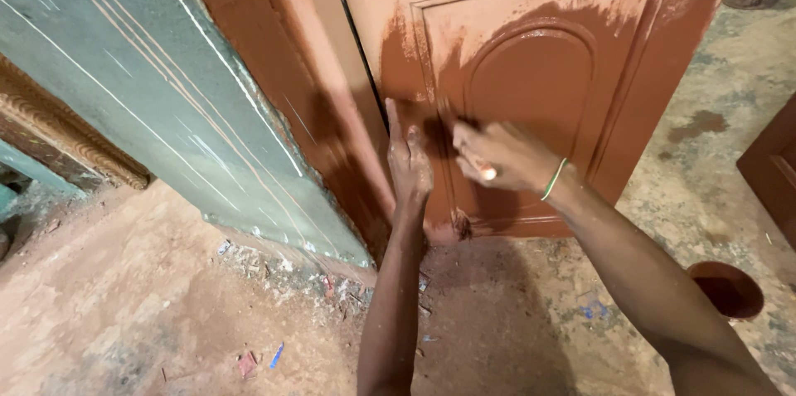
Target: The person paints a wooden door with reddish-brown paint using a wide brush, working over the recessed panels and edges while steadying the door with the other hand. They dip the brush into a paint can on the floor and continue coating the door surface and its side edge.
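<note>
A wooden panel door stands open before me, its lower part coated in dark red-brown paint and its upper part a pale pink primer. My left hand lies flat with fingers apart against the door's left edge, holding nothing. My right hand, with a green band at the wrist, grips a paintbrush whose pale handle end pokes out of the fist. The bristles press on the panel's frame just right of my left hand and are mostly hidden by my fingers.
A round bowl of red-brown paint sits on the floor at lower right. The door frame and a green-grey wall rise on the left. Paint scraps litter the dusty floor. Another dark wooden panel stands at the right edge.
</note>
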{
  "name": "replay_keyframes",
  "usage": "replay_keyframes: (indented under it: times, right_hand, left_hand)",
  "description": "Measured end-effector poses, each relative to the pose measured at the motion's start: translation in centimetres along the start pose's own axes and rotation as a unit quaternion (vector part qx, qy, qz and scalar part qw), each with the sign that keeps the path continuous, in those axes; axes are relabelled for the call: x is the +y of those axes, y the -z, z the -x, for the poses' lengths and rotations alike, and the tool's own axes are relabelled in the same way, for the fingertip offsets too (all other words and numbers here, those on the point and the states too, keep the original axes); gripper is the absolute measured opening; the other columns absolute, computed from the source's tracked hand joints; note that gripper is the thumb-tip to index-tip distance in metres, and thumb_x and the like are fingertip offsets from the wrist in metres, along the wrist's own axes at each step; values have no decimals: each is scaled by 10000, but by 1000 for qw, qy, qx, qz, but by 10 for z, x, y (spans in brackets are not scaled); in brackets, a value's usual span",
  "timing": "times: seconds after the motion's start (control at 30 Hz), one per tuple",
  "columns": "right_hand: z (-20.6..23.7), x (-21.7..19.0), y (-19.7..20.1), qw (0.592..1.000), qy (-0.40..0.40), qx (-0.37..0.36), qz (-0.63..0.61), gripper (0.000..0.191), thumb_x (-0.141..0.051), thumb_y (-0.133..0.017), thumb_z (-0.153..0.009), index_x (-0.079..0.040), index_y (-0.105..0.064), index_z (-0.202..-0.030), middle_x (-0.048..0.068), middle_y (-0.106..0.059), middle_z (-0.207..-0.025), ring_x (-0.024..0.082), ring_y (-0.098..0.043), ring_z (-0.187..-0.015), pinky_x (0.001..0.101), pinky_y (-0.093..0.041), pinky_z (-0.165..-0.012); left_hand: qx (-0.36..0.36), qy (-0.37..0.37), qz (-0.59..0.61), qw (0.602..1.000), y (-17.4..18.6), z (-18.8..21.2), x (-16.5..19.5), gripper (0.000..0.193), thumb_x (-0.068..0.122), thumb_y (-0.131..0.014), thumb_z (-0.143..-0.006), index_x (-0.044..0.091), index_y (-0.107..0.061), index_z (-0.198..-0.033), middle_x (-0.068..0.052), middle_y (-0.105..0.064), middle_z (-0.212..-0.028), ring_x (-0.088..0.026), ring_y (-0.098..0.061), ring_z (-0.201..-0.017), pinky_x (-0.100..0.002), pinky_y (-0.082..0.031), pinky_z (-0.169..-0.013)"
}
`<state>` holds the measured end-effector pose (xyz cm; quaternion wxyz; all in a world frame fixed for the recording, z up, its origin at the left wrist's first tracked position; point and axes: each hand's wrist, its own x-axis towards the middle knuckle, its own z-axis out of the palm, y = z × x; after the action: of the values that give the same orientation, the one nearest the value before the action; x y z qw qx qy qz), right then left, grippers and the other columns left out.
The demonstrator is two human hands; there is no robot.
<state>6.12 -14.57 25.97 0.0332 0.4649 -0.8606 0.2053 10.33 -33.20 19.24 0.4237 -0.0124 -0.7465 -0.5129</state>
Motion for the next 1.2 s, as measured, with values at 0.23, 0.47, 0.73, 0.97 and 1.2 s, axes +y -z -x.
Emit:
replay_keyframes:
  times: [0.23, 0.47, 0.73, 0.97, 1.2]
  right_hand:
    - [3, 11, -3, 970, 85, 184, -134, 110, -198, -611, -1011, -127, -612, -1095, 63, -679, -800, 158, -678, -591, 295, -533, -422]
    - [17, 13, 26, 851, 137, 493, 117, 274, -257, -689, -1121, -85, -507, -1010, 71, -598, -771, 148, -616, -627, 304, -525, -519]
    - [7, -11, -10, 977, 105, 171, -72, 210, -266, -668, -967, -71, -589, -967, 36, -615, -589, 155, -571, -421, 307, -498, -401]
    - [10, 9, 13, 868, 75, 378, -313, 231, -233, -670, -1026, -52, -701, -1166, 37, -731, -902, 101, -692, -696, 216, -607, -547]
    - [42, 37, 67, 792, 90, 603, -34, 217, -198, -696, -1234, 15, -682, -1200, 107, -761, -1003, 136, -756, -827, 223, -609, -674]
  left_hand:
    - [2, 30, 21, 999, -2, 1, 5, 705, 473, -377, -1096, 135, -158, -1675, 41, -553, -970, -97, -360, -526, -300, -396, -493]
    - [-15, 88, 53, 995, -3, 4, 10, 634, 193, -334, -1058, 188, -125, -1656, -20, -575, -860, -86, -409, -505, -296, -400, -458]
    - [9, -11, -8, 1000, -10, 3, -2, 607, 240, -380, -1126, 130, -178, -1688, -54, -602, -951, -90, -471, -639, -279, -456, -615]
    - [-14, 97, -44, 994, -5, 5, -1, 704, 421, -355, -1083, 130, -178, -1698, -239, -520, -688, -135, -344, -518, -334, -339, -487]
    - [-6, 9, 7, 1000, -6, 7, -10, 662, 384, -383, -1117, 120, -161, -1683, 3, -538, -1051, -81, -356, -555, -298, -352, -482]
